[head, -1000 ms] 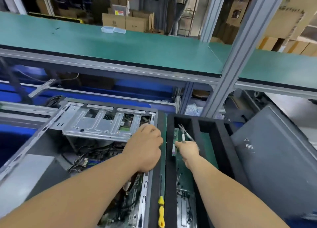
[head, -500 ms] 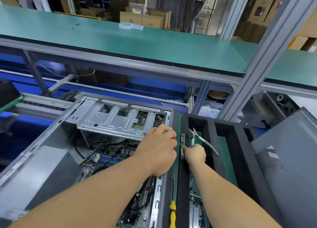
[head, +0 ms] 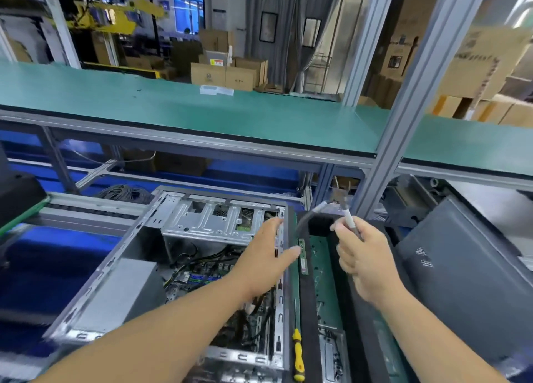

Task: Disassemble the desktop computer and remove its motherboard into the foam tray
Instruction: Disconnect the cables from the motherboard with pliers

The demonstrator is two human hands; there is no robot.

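A: Where is the computer case [head: 121, 281]?
B: Lying open on its side, left of the black foam tray [head: 310, 319]. The motherboard [head: 202, 277] sits inside it, among cables.
A: And the hands?
B: The left hand [head: 266, 264] hovers over the case's right wall, fingers spread and holding nothing. The right hand [head: 364, 263] is raised above the tray, fingers curled round the pale handles of pliers [head: 344, 209], whose tips point up.
A: Anything else?
B: A yellow-handled screwdriver [head: 298, 353] lies between case and tray.
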